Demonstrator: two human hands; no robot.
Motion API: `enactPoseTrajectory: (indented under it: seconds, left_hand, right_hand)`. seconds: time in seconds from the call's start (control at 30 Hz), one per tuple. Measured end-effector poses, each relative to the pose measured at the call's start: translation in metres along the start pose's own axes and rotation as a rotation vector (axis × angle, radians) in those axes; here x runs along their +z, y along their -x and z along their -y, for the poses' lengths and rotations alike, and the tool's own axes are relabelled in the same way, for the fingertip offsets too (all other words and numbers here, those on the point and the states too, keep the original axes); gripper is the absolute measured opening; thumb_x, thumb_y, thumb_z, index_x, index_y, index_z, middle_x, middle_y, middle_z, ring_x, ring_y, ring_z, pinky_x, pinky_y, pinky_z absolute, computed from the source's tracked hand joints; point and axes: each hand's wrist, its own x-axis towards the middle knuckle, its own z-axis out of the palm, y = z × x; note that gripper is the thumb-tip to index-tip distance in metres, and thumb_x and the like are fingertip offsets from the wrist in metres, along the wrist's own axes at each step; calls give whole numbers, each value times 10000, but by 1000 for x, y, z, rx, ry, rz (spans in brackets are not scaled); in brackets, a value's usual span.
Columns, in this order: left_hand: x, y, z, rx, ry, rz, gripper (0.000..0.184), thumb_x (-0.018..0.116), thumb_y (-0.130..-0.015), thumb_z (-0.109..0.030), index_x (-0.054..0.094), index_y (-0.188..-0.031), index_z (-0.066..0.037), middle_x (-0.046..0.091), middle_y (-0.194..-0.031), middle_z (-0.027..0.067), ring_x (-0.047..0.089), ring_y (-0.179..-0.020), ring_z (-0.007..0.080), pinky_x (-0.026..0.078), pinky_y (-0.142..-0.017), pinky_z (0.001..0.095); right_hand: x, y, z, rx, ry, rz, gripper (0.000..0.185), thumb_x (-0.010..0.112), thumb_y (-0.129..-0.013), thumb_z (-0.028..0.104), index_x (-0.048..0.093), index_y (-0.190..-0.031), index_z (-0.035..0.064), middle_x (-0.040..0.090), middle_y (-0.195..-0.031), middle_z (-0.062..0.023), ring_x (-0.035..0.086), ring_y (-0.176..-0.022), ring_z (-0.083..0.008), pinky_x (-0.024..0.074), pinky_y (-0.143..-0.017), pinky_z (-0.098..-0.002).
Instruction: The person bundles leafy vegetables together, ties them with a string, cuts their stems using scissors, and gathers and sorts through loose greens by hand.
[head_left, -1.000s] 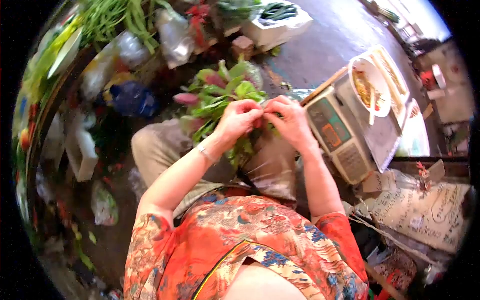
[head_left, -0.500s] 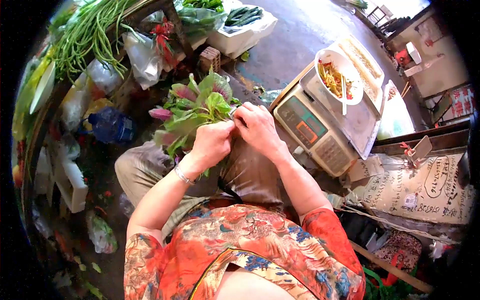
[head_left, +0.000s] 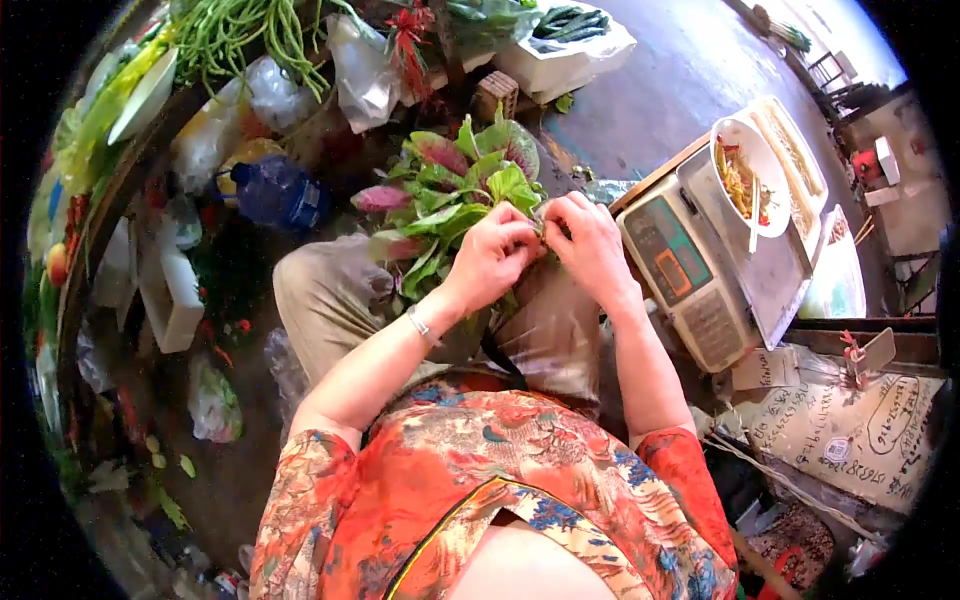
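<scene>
Over my lap is a bunch of red-and-green amaranth [head_left: 465,175], its broad leaves fanned away from me. My left hand [head_left: 492,258] is closed at the near edge of the bunch, against the leaves. Right beside it, my right hand [head_left: 592,248] pinches with thumb and fingertips. The fingertips of both hands almost meet at the bunch's right side. Whatever small piece lies between them is mostly hidden by the fingers.
To the right stands a weighing scale [head_left: 690,285] carrying a white bowl of food [head_left: 748,180] with chopsticks. Long beans [head_left: 245,40] hang at upper left above a blue plastic jug [head_left: 275,193]. A white box of cucumbers [head_left: 570,55] is at the back. Marked cardboard [head_left: 840,440] lies right.
The view has shifted, so surroundings sit lower and further right in it. Both hands stay close together at the amaranth, with the fingers slightly rearranged.
</scene>
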Motion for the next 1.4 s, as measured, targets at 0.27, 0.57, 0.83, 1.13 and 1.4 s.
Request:
enactPoseTrajectory:
  seconds: [0.27,0.57,0.83,1.13,1.4]
  left_hand:
    - [7,-4,11,-240,689,-12,92,591,-898,-84,612,-858,-4,623,-947,31,532,-672,75,442,-572,207]
    - [14,-7,4,-336,614,-110,86,668,-845,-80,628,-908,-39,632,-785,-2,530,-583,54,434,-509,199]
    - [21,-10,9,-158,276,-157,103,621,-827,-12,622,-929,-18,633,-796,7,559,-652,60,464,-568,209]
    - [18,-12,3,-288,411,-105,90,534,-866,30,606,-917,12,628,-755,40,591,-632,93,496,-559,235]
    - [7,-14,1,-358,472,-25,46,578,-863,0,605,-899,5,640,-799,54,616,-670,115,536,-590,258]
  right_hand:
    - [-5,1,-2,79,-88,39,101,602,-789,121,566,-849,48,560,-866,-110,534,-807,-326,424,-740,-395]
    - [-7,2,-8,67,-240,61,93,621,-788,96,574,-836,33,576,-890,-108,551,-845,-319,444,-756,-393]
    - [-12,-1,-9,10,-474,75,106,683,-772,72,614,-809,1,612,-938,-95,600,-911,-236,468,-818,-327]
    - [-13,3,-10,52,-529,51,184,640,-801,53,631,-982,20,619,-954,-101,601,-880,-232,481,-789,-340]
    - [-7,2,-13,-7,-341,54,85,609,-818,25,600,-899,1,584,-876,-84,586,-881,-229,459,-792,-318]
